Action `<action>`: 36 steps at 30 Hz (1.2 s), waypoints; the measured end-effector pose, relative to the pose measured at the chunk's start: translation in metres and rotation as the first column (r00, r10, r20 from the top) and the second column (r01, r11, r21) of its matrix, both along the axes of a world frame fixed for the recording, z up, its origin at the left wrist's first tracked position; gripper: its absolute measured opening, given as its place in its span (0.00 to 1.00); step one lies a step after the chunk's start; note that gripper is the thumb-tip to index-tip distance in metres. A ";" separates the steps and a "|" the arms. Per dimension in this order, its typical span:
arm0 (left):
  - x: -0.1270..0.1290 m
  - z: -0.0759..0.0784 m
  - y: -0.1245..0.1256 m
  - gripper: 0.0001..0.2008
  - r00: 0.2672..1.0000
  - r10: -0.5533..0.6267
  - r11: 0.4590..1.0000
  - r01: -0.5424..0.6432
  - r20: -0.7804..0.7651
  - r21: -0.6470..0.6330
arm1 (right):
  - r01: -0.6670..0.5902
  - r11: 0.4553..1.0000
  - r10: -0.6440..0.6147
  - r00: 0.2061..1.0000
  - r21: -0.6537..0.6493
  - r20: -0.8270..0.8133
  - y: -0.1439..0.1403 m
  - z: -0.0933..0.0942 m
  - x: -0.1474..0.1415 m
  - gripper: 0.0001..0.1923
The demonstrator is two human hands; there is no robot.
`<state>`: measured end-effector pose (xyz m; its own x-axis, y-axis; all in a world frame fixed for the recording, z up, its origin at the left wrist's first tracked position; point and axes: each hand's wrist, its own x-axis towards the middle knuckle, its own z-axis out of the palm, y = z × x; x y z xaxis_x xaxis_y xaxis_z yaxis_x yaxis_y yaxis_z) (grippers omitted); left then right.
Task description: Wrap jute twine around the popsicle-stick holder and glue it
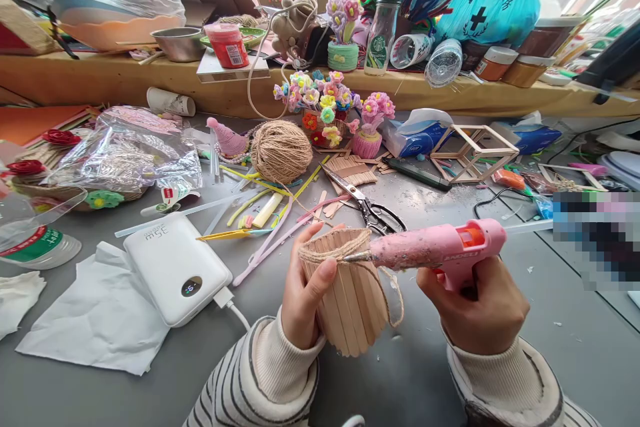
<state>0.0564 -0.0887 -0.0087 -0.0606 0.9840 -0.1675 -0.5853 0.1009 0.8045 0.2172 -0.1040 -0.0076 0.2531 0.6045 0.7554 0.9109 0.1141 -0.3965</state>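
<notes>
My left hand [306, 290] grips a cup made of upright wooden craft sticks [354, 307], thumb pressed on the twine [333, 248] wound around its rim. A pink hot glue gun [425, 247] is in my right hand [480, 307], fingers wrapped around its handle. Its metal nozzle touches or nearly touches the twine at the rim. A clear glue stick sticks out of the gun's back. A loose loop of twine hangs down the cup's right side. From the rim a strand leads back to a ball of twine [281, 151].
Black-handled scissors [370, 203] lie open behind the cup, near loose craft sticks [350, 170]. A white power bank [177, 270] with a cable rests on the left beside a white tissue [95, 313]. Farther back stand a wooden stick frame [473, 153] and pipe-cleaner flowers [325, 103].
</notes>
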 end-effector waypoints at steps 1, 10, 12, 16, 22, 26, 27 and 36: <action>0.000 0.000 0.000 0.32 1.000 -0.002 1.000 0.002 0.001 -0.001 | 0.000 1.000 0.000 1.000 0.006 0.004 0.000 0.000 0.000 0.13; 0.000 0.002 -0.002 0.31 1.000 -0.005 1.000 0.005 -0.012 0.024 | -0.043 0.992 0.031 0.994 0.116 0.101 0.004 -0.002 0.007 0.15; 0.000 0.002 -0.002 0.31 1.000 -0.006 1.000 0.007 -0.017 0.028 | -0.040 0.993 0.028 0.994 0.114 0.108 0.004 -0.001 0.008 0.15; 0.000 0.002 -0.003 0.31 1.000 0.000 1.000 0.000 -0.015 0.029 | -0.042 0.992 0.029 0.993 0.115 0.114 0.004 -0.001 0.008 0.15; 0.001 0.002 -0.002 0.30 1.000 0.005 0.999 -0.004 -0.019 0.044 | -0.036 0.989 0.017 0.992 0.144 0.127 0.005 -0.001 0.010 0.15; 0.000 0.002 -0.003 0.31 1.000 0.005 0.999 -0.004 -0.018 0.035 | -0.025 0.992 0.010 0.993 0.127 0.117 0.005 -0.002 0.010 0.14; 0.000 0.002 -0.003 0.31 1.000 0.004 1.000 -0.003 -0.017 0.031 | -0.027 0.992 0.013 0.993 0.126 0.116 0.004 -0.002 0.010 0.15; -0.001 0.001 -0.002 0.31 1.000 -0.007 1.000 0.007 -0.010 0.028 | -0.028 0.994 0.016 0.994 0.108 0.109 0.004 -0.003 0.008 0.13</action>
